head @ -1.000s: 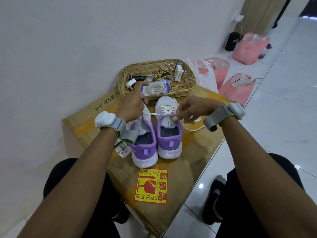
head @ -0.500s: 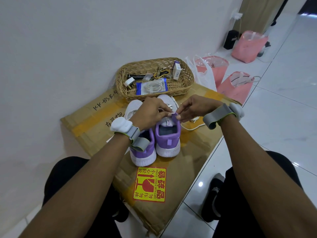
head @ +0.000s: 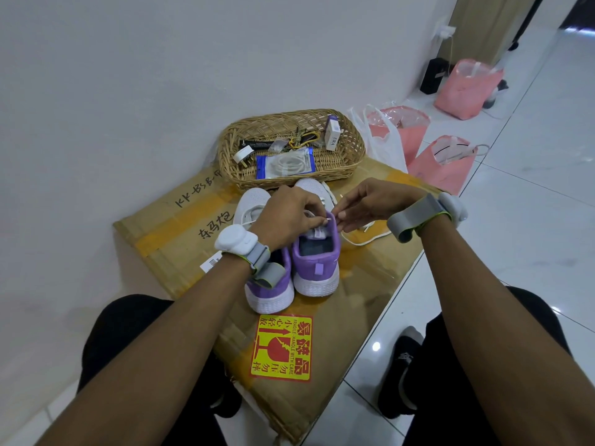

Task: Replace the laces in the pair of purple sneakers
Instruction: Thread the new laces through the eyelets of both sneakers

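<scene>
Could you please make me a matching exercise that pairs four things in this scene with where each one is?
Things: 1 blue packet; 2 yellow sticker; 3 pink bags; 4 sneakers.
Places: A on the floor tiles; B in the basket; C on the cardboard beside the basket; D on the cardboard's near end.
Pairs: 1-B, 2-D, 3-A, 4-C.

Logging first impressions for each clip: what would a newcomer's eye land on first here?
The left hand and right hand meet mid-frame over one purple sneaker, pinching a white lace at its tongue; its mate stands alongside on a cardboard box. Next come the yellow-and-red fragile sticker at the box's near end and the wicker basket of small items behind the shoes.
</scene>
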### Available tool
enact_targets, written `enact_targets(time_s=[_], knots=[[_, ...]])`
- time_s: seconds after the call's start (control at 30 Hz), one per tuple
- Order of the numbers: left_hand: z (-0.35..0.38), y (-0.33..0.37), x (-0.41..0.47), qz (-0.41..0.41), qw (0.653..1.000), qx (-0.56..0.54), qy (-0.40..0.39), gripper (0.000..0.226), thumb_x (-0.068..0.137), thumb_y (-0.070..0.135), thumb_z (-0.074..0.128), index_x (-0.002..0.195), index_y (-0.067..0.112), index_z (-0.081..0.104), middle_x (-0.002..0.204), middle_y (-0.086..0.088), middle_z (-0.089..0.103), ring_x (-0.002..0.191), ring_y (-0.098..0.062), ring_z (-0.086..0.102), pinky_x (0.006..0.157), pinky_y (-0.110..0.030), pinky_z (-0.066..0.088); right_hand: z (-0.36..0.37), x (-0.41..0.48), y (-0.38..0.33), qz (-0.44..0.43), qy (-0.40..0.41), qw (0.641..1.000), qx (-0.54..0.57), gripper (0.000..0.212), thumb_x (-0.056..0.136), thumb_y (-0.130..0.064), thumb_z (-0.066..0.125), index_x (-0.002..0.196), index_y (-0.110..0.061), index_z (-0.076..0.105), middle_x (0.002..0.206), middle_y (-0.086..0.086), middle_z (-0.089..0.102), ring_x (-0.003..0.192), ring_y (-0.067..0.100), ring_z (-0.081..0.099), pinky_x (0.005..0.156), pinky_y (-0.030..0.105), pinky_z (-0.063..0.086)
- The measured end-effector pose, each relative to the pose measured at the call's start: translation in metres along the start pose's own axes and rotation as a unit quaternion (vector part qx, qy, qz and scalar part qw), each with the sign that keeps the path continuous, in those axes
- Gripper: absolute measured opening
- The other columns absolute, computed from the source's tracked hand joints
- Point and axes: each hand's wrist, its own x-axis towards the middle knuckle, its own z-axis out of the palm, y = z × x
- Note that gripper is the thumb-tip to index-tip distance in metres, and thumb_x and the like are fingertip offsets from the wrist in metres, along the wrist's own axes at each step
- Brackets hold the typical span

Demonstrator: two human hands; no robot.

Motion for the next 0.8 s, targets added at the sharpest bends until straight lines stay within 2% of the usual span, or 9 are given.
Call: enact_targets(time_s=[0.1, 0.23, 0.4, 0.53, 0.6, 0.63, 0.7, 0.77, 0.8], knots=[[0.0, 0.001, -0.002, 0.007, 1.0, -0.022, -0.005, 0.005, 0.079, 0.024, 0.081, 0.084, 0.022, 0.081, 0.08, 0.006, 0.077, 0.076, -0.005, 0.068, 0.074, -0.02, 0.05, 0.002, 0.0, 0.0, -0.005, 0.015, 1.0, -0.013, 0.022, 0.091, 0.003, 0.062, 0.111, 0.006, 0.069, 0.093, 0.016, 0.074, 0.084, 0.02, 0.073, 0.074, 0.024, 0.059], [0.005, 0.001, -0.003, -0.002, 0.999, -0.049, -0.004, 0.007, 0.076, 0.022, 0.084, 0.08, 0.024, 0.078, 0.076, 0.007, 0.075, 0.074, -0.003, 0.066, 0.073, -0.023, 0.051, 0.005, 0.001, -0.002, -0.013, 0.027, 0.999, -0.039, 0.021, 0.089, 0.0, 0.065, 0.108, 0.006, 0.07, 0.09, 0.015, 0.074, 0.08, 0.018, 0.073, 0.071, 0.022, 0.059], [-0.002, -0.003, -0.002, 0.007, 0.997, -0.07, -0.011, 0.022, 0.072, 0.009, 0.082, 0.089, 0.018, 0.073, 0.076, 0.005, 0.073, 0.072, -0.005, 0.066, 0.07, -0.021, 0.052, 0.001, 0.0, -0.001, -0.011, 0.071, 0.993, -0.09, 0.009, 0.093, -0.001, 0.062, 0.098, 0.001, 0.068, 0.087, 0.013, 0.072, 0.079, 0.02, 0.072, 0.069, 0.029, 0.061], [-0.009, -0.011, -0.001, -0.013, 0.997, -0.058, 0.046, 0.029, 0.07, 0.014, 0.075, 0.096, 0.026, 0.068, 0.076, 0.009, 0.072, 0.069, -0.003, 0.063, 0.07, -0.03, 0.055, -0.001, 0.0, -0.006, -0.044, 0.181, 0.98, 0.065, 0.017, 0.099, 0.002, 0.047, 0.085, 0.0, 0.056, 0.089, 0.019, 0.068, 0.085, 0.029, 0.07, 0.078, 0.043, 0.061], [-0.009, -0.012, 0.0, -0.029, 0.997, -0.048, 0.049, 0.032, 0.068, 0.019, 0.073, 0.097, 0.031, 0.065, 0.076, 0.01, 0.07, 0.064, 0.0, 0.057, 0.068, -0.033, 0.054, 0.004, 0.003, -0.01, -0.05, 0.186, 0.968, 0.161, 0.029, 0.103, -0.003, 0.038, 0.077, -0.002, 0.053, 0.08, 0.019, 0.066, 0.073, 0.028, 0.069, 0.074, 0.041, 0.061], [-0.009, -0.012, 0.0, -0.033, 0.998, -0.039, 0.044, 0.034, 0.067, 0.019, 0.073, 0.098, 0.032, 0.064, 0.076, 0.01, 0.069, 0.064, 0.0, 0.054, 0.067, -0.034, 0.054, 0.006, 0.005, -0.012, -0.046, 0.181, 0.963, 0.194, 0.033, 0.103, -0.005, 0.034, 0.074, -0.005, 0.05, 0.072, 0.015, 0.062, 0.061, 0.023, 0.065, 0.066, 0.036, 0.06], [-0.009, -0.013, 0.0, -0.038, 0.998, -0.021, 0.037, 0.037, 0.064, 0.021, 0.073, 0.098, 0.032, 0.062, 0.077, 0.011, 0.068, 0.064, -0.001, 0.054, 0.067, -0.036, 0.054, 0.008, 0.011, -0.01, -0.032, 0.184, 0.958, 0.218, 0.034, 0.102, -0.006, 0.031, 0.07, -0.014, 0.036, 0.057, 0.004, 0.04, 0.042, 0.012, 0.038, 0.045, 0.021, 0.042], [-0.009, -0.015, 0.001, -0.039, 0.998, -0.013, 0.042, 0.037, 0.063, 0.025, 0.071, 0.098, 0.034, 0.061, 0.077, 0.012, 0.069, 0.07, -0.007, 0.06, 0.069, -0.039, 0.054, 0.003, 0.012, -0.005, -0.029, 0.204, 0.968, 0.143, 0.034, 0.099, -0.008, 0.037, 0.068, -0.019, 0.032, 0.056, 0.0, 0.027, 0.045, 0.01, 0.02, 0.04, 0.016, 0.023], [-0.008, -0.016, 0.001, -0.038, 0.998, -0.012, 0.046, 0.037, 0.063, 0.026, 0.069, 0.098, 0.034, 0.06, 0.076, 0.013, 0.069, 0.074, -0.011, 0.061, 0.071, -0.041, 0.055, 0.0, 0.01, -0.003, -0.036, 0.222, 0.972, 0.062, 0.033, 0.098, -0.012, 0.045, 0.066, -0.018, 0.038, 0.057, 0.001, 0.029, 0.046, 0.011, 0.022, 0.041, 0.017, 0.022]])
